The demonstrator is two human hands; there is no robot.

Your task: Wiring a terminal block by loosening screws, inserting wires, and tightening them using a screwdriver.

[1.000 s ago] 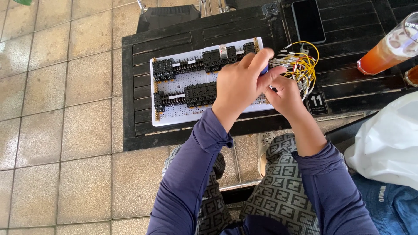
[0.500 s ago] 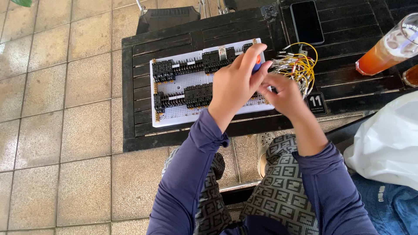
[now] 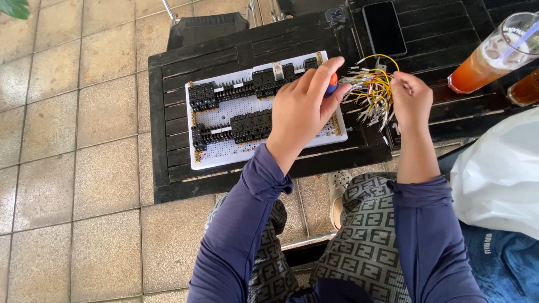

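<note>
A white perforated board (image 3: 224,154) carrying two rows of black terminal blocks lies on a dark slatted table (image 3: 168,118). My left hand (image 3: 300,109) hovers over the board's right end, gripping a tool with an orange and blue handle (image 3: 332,83). To its right, my right hand (image 3: 412,101) reaches into a loose bundle of yellow wires (image 3: 370,90) with white-tipped ends and pinches some of them.
A black phone (image 3: 384,28) lies at the back of the table. A glass of orange drink (image 3: 494,56) with a straw stands at the far right, a darker drink (image 3: 525,87) beside it. A white plastic bag (image 3: 499,174) lies at my right. A folded chair (image 3: 208,25) stands behind the table.
My right hand has moved right, away from the left hand, into the yellow wires. The left hand stays over the board's right end with the tool.
</note>
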